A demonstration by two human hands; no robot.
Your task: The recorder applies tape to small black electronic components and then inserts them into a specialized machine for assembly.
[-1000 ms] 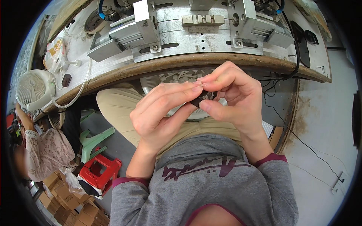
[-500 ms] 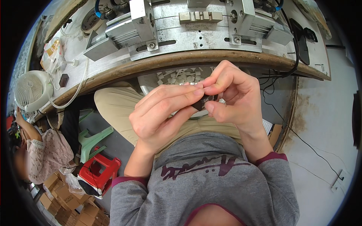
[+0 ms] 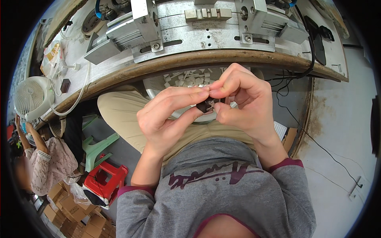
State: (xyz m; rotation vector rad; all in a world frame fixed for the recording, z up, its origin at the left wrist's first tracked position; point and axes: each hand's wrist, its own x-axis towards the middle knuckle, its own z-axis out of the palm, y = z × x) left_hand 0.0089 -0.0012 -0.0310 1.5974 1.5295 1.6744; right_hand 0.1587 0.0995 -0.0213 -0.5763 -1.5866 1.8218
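Together, left hand [image 3: 164,113] and right hand [image 3: 249,99] pinch a dark piece [image 3: 203,106] between fingers [image 3: 187,96]

Across the top of the frame, a pale, scuffed workbench [image 3: 85,49] with a worn, brown wooden front edge [image 3: 166,62], bent into an arc by the lens. Left of centre, plain grey floor [image 3: 129,148], bearing a pale green stool [image 3: 96,148] and, just below it in the frame, a red stool [image 3: 120,173]. Toward the lower left corner, a loose heap of brown cardboard boxes [image 3: 71,208]. Down the right side, a broad white surface, apparently a wall [image 3: 337,127], blotched with a brown stain [image 3: 314,123] along its left margin. At lower right, a pale socket plate [image 3: 354,193], met by a thin dark cable [image 3: 325,152]. Lit evenly, with soft shadows.
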